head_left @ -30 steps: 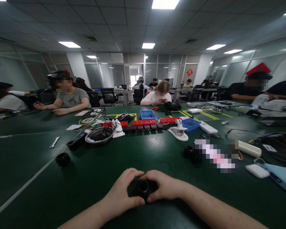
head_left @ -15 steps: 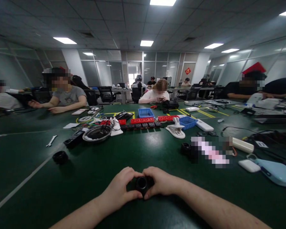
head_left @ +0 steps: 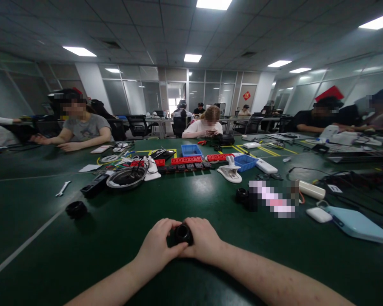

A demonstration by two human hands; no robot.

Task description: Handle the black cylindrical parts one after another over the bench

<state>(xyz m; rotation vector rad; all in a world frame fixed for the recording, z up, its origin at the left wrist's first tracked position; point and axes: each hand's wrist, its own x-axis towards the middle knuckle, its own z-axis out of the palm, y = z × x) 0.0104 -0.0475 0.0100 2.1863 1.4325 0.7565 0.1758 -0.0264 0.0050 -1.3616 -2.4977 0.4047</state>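
Note:
Low over the near part of the green table, a small black cylindrical part (head_left: 182,233) with a round opening faces up toward me. My left hand (head_left: 161,242) is closed on its left side, thumb in front and fingers behind. My right hand (head_left: 201,239) wraps round its right side, with the fingers curled behind it, and both hands touch it at once. The part's lower portion is hidden by my thumbs. A similar black ring-shaped part (head_left: 76,210) lies apart to the left, and another black round piece (head_left: 241,195) lies to the right.
A wrench (head_left: 63,188), a round metal dish (head_left: 127,178) with cables and red power strips (head_left: 187,160) lie ahead. A white clip stand (head_left: 230,172), blue baskets (head_left: 191,150) and a light blue case (head_left: 359,223) are farther right. Co-workers sit across the table (head_left: 130,246).
My right hand has turned and closed farther round the black part, its fingers now covering more of the right side. The whole view has shifted slightly.

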